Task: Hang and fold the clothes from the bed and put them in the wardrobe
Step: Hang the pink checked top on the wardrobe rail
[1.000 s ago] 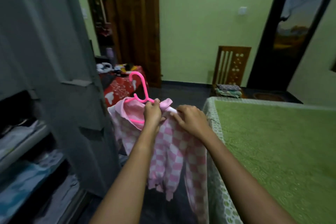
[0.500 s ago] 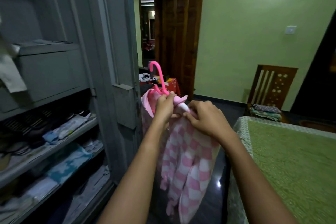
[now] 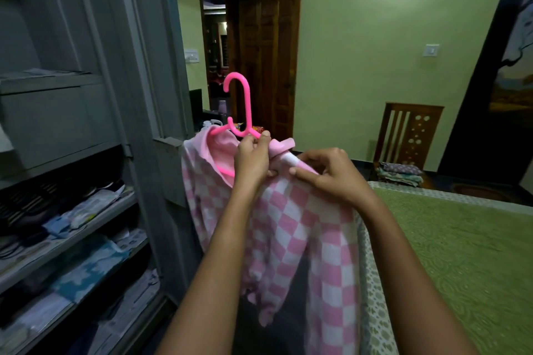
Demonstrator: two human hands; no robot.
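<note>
The left grip (image 3: 251, 158) is closed, pinching the pink hanger (image 3: 241, 112) at its right shoulder together with the collar of the pink-and-white checked garment (image 3: 302, 228). The right grip (image 3: 328, 176), just beside it, is closed on the garment's shoulder fabric. The garment hangs on the hanger, hook upright, held in the air between the open grey wardrobe (image 3: 138, 66) at left and the green-covered bed (image 3: 461, 253) at right. Folded clothes (image 3: 86, 268) lie on the wardrobe shelves. A wooden chair (image 3: 409, 132) stands far right.

Left hand (image 3: 251, 159) fingers curled, right hand (image 3: 331, 179) pinching, forearms raised
</note>
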